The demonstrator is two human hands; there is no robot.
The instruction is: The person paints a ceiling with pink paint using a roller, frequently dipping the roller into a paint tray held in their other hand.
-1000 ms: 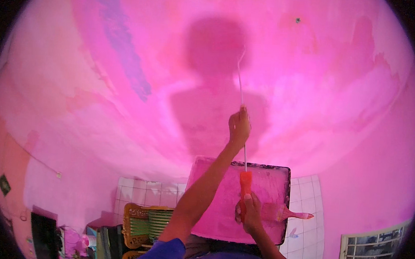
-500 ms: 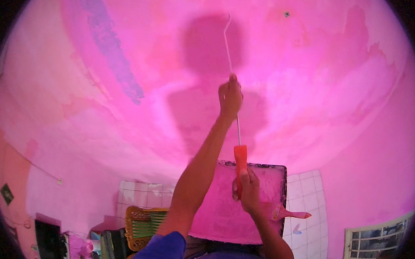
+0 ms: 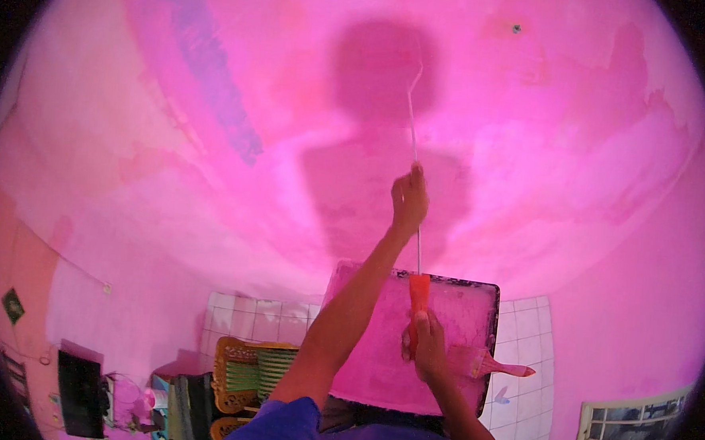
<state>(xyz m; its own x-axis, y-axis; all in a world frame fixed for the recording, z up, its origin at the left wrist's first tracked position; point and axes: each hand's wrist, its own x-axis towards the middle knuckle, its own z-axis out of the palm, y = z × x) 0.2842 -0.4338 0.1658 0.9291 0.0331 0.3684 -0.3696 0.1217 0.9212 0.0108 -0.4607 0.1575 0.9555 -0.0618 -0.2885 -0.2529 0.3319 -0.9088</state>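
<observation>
A paint roller with an orange handle (image 3: 418, 293) and a long thin metal rod points up toward the pink wall. My left hand (image 3: 410, 203) is closed round the rod about midway. Lower down, my right hand (image 3: 429, 345) grips the handle. The rod bends near its far end; the roller head cannot be made out against the pink. Below my hands lies a wide paint tray (image 3: 493, 323), dark-rimmed and coated in pink paint. Across its right edge rests a paintbrush (image 3: 508, 368), its handle sticking out. My left forearm hides part of the tray.
The pink wall (image 3: 530, 173) carries a purple streak (image 3: 216, 81) and patchy paint, with my shadow on it. White tiles (image 3: 522, 332) lie beyond the tray. Left stand a carved wooden chair (image 3: 229, 373) and a dark screen (image 3: 80, 393); a window (image 3: 637, 426) is at lower right.
Both hands and the roller have come down and slightly right in the picture, the left hand most. The whole view has shifted a little. Both grips stay the same.
</observation>
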